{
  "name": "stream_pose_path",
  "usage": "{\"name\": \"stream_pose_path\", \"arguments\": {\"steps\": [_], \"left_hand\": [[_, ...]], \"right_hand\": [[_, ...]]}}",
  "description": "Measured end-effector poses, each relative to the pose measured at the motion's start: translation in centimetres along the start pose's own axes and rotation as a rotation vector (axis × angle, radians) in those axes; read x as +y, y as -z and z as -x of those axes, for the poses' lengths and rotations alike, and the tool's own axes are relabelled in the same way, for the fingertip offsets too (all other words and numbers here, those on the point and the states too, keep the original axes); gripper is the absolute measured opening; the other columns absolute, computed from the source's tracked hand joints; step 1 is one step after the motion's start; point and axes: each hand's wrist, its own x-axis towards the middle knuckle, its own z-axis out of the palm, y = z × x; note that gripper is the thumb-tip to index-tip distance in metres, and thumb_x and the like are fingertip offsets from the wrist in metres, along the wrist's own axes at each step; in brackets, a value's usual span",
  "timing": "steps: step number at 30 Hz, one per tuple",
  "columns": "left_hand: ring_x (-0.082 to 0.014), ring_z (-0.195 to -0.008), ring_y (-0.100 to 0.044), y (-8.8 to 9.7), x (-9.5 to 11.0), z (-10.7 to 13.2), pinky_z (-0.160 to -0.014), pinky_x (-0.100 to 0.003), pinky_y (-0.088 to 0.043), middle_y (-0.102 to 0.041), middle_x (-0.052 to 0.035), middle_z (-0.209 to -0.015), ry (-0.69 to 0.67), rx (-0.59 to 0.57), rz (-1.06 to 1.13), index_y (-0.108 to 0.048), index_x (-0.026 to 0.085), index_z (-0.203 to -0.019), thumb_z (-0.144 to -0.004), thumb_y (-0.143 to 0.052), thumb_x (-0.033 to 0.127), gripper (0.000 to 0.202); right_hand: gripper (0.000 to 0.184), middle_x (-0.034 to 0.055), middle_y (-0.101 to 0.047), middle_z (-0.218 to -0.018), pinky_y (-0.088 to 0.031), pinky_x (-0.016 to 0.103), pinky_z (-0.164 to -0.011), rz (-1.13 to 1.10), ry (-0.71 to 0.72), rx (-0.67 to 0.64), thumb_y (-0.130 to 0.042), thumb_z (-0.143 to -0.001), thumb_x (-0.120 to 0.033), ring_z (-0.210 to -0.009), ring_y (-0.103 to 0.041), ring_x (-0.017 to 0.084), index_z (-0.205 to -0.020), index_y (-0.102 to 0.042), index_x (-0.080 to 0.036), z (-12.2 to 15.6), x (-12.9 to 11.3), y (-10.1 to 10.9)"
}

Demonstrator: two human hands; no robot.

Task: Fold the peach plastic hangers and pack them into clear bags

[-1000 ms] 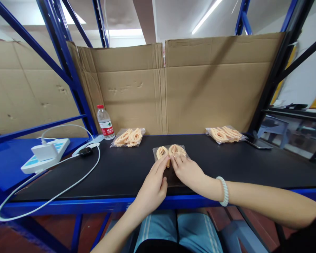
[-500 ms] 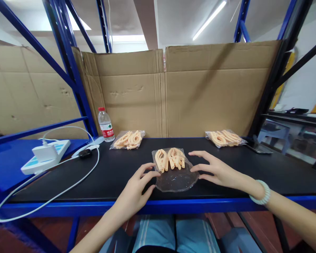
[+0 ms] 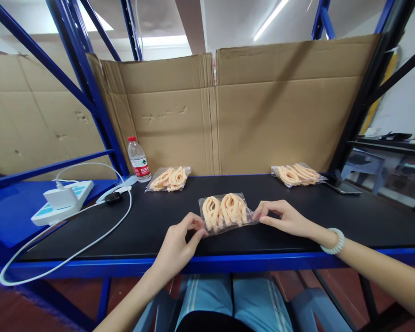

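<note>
A clear plastic bag (image 3: 224, 213) with several peach-coloured looped pieces lies at the middle of the black shelf top (image 3: 314, 221), its near end folded under. My left hand (image 3: 177, 244) pinches the bag's near left corner. My right hand (image 3: 286, 218), with a pale bead bracelet at the wrist, pinches the bag's right edge. Both hands hold the bag just above or on the surface.
Two more filled bags lie at the back, one at the left (image 3: 168, 179), one at the right (image 3: 296, 174). A water bottle (image 3: 137, 160), a white power strip (image 3: 62, 202) with a charger and cable (image 3: 90, 235), and a phone (image 3: 342, 187) are also on the shelf. Cardboard (image 3: 263, 110) lines the back.
Both hands left the pieces, spread to the bag's sides, then closed on its edges. The bag's empty near flap, flat half a second ago, is now folded under.
</note>
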Motion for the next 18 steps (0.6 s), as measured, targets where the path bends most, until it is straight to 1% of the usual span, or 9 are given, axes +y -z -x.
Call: {"name": "stream_pose_path", "arguments": {"steps": [3, 5, 6, 8, 9, 10, 13, 16, 18], "left_hand": [[-0.0146, -0.068, -0.066, 0.0, 0.5, -0.1, -0.071, -0.024, -0.048, -0.067, 0.0069, -0.066, 0.1, 0.007, 0.118, -0.043, 0.024, -0.099, -0.086, -0.05, 0.02, 0.016], [-0.0155, -0.064, -0.065, 0.0, 0.5, -0.3, -0.066, -0.024, -0.048, -0.064, 0.0079, -0.062, 0.157, 0.024, 0.157, -0.04, 0.025, -0.106, -0.085, -0.048, 0.02, 0.023], [-0.0156, -0.062, -0.064, -0.1, 0.5, -0.4, -0.063, -0.024, -0.048, -0.062, 0.0078, -0.061, 0.17, 0.03, 0.152, -0.04, 0.025, -0.106, -0.085, -0.046, 0.02, 0.022], [-0.0154, -0.06, -0.062, -0.2, 0.3, -0.6, -0.06, -0.023, -0.046, -0.061, 0.0063, -0.062, 0.162, 0.029, 0.091, -0.044, 0.024, -0.097, -0.085, -0.044, 0.02, 0.012], [-0.0151, -0.059, -0.061, -0.3, 0.2, -0.7, -0.059, -0.023, -0.045, -0.06, 0.0055, -0.062, 0.149, 0.024, 0.049, -0.046, 0.024, -0.091, -0.085, -0.044, 0.021, 0.007], [-0.0148, -0.058, -0.06, -0.4, 0.1, -0.7, -0.058, -0.023, -0.044, -0.059, 0.0047, -0.062, 0.134, 0.018, 0.007, -0.048, 0.023, -0.086, -0.086, -0.043, 0.021, 0.006], [-0.015, -0.058, -0.059, -0.7, 0.1, -0.9, -0.058, -0.023, -0.043, -0.06, 0.0027, -0.063, 0.104, 0.009, -0.103, -0.054, 0.022, -0.082, -0.086, -0.042, 0.021, 0.013], [-0.0174, -0.067, -0.063, -1.1, 0.2, -0.9, -0.065, -0.026, -0.045, -0.066, -0.0013, -0.073, 0.076, 0.012, -0.196, -0.06, 0.021, -0.083, -0.087, -0.041, 0.02, 0.019], [-0.0191, -0.075, -0.064, -1.3, 0.1, -0.8, -0.07, -0.028, -0.046, -0.069, -0.0042, -0.082, 0.059, 0.019, -0.234, -0.062, 0.02, -0.085, -0.088, -0.041, 0.02, 0.021]], "right_hand": [[0.026, 0.0062, -0.069, -0.08, -0.05, 0.03, -0.071, -0.15, -0.158, 0.039, -0.056, -0.089, -0.038, -0.075, -0.065, 0.017, -0.075, -0.06, -0.016, -0.4, 0.2, -0.7], [0.023, 0.0038, -0.069, -0.072, -0.05, 0.028, -0.065, -0.259, -0.223, 0.077, -0.059, -0.087, -0.04, -0.066, -0.063, 0.015, -0.083, -0.056, -0.018, -0.7, 0.5, -1.3], [0.022, 0.0019, -0.068, -0.069, -0.049, 0.027, -0.062, -0.307, -0.241, 0.094, -0.061, -0.085, -0.039, -0.062, -0.062, 0.014, -0.09, -0.053, -0.019, -0.9, 0.7, -1.6], [0.03, -0.0027, -0.066, -0.063, -0.047, 0.024, -0.057, -0.372, -0.252, 0.128, -0.064, -0.084, -0.036, -0.058, -0.059, 0.013, -0.103, -0.045, -0.023, -1.1, 1.0, -1.9], [0.033, -0.0044, -0.065, -0.061, -0.046, 0.023, -0.055, -0.388, -0.247, 0.143, -0.063, -0.084, -0.035, -0.056, -0.058, 0.013, -0.106, -0.041, -0.024, -1.2, 1.1, -2.1], [0.031, -0.005, -0.064, -0.061, -0.044, 0.021, -0.052, -0.386, -0.242, 0.151, -0.062, -0.085, -0.035, -0.055, -0.056, 0.012, -0.106, -0.041, -0.025, -1.2, 1.1, -2.1], [0.021, -0.0023, -0.064, -0.064, -0.044, 0.022, -0.05, -0.307, -0.249, 0.132, -0.058, -0.087, -0.038, -0.051, -0.053, 0.011, -0.097, -0.05, -0.022, -1.1, 1.1, -2.0], [0.029, 0.0002, -0.064, -0.065, -0.047, 0.024, -0.052, -0.213, -0.326, 0.122, -0.06, -0.084, -0.041, -0.051, -0.054, 0.011, -0.098, -0.064, -0.017, -0.8, 1.1, -1.8], [0.035, 0.0012, -0.064, -0.067, -0.048, 0.025, -0.053, -0.166, -0.367, 0.128, -0.061, -0.082, -0.041, -0.051, -0.055, 0.011, -0.103, -0.068, -0.015, -0.6, 1.0, -1.7]]}}
